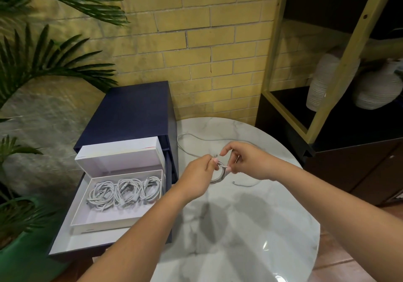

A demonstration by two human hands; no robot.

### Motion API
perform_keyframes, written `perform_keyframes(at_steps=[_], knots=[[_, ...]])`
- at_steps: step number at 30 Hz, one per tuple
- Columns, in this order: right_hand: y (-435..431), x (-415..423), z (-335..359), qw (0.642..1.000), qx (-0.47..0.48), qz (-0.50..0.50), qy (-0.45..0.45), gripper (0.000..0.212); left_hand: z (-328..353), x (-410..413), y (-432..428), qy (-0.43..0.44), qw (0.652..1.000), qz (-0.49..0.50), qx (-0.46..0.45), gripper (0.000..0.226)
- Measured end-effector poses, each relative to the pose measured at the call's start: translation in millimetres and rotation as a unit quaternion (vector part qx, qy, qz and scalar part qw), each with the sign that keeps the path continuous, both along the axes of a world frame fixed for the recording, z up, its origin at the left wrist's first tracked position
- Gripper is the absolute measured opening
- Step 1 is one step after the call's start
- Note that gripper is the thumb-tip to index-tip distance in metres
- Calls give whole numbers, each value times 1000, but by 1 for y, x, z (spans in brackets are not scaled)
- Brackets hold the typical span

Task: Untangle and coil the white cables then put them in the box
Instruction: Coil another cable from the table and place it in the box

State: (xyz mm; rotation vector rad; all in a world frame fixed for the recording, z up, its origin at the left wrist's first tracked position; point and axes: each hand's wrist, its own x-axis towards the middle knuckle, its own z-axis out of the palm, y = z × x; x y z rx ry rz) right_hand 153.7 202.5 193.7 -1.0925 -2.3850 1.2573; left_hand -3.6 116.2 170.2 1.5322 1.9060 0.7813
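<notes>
A person's left hand (pixel 196 173) and right hand (pixel 247 161) are gripping a small coil of white cable (pixel 218 178) between curled fingers, holding it just above a round marble worktop (pixel 239 227), while loose white cable (pixel 245 185) is trailing across the stone beneath and behind them. To the left of the hands, an open white box (pixel 102 225) is resting on the white-lined tray of a navy case (pixel 130 111), holding three coiled white cables (pixel 125 192) side by side. Palm fronds (pixel 43 63) are leaning in before a yellow brick wall (pixel 207 30).
</notes>
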Motion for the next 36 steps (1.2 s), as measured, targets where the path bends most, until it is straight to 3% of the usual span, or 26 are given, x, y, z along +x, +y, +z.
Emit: perform_keyframes(at_steps=[2, 6, 11, 16, 22, 26, 28, 31, 33, 36], knots=[[3, 1, 3, 993, 100, 9, -64, 25, -3, -4, 0, 39, 999, 13, 7, 36], [5, 7, 4, 958, 245, 47, -144, 28, -10, -14, 0, -8, 999, 50, 5, 33], [-1, 6, -8, 974, 217, 26, -62, 19, -8, -11, 0, -79, 992, 94, 11, 33], [-10, -1, -19, 980, 190, 2, -63, 13, -1, -1, 0, -95, 991, 92, 27, 34], [-11, -1, -8, 998, 44, -10, -42, 20, -4, -1, -1, 13, 994, 83, 71, 33], [-10, -4, -2, 998, 15, -11, -56, 14, -6, 3, -2, 123, 986, 73, 88, 31], [-9, -6, 1, 994, 55, -11, -93, 14, -8, 3, -2, 177, 979, 66, 80, 32], [-5, -8, 6, 960, 213, 12, -180, 13, -7, 5, -1, 229, 970, 57, 53, 36], [0, -7, 6, 937, 293, 18, -188, 14, -5, 4, -1, 189, 979, 59, 40, 38], [5, -2, -1, 931, 337, 19, -141, 16, -2, 3, 0, -31, 995, 88, 25, 34]])
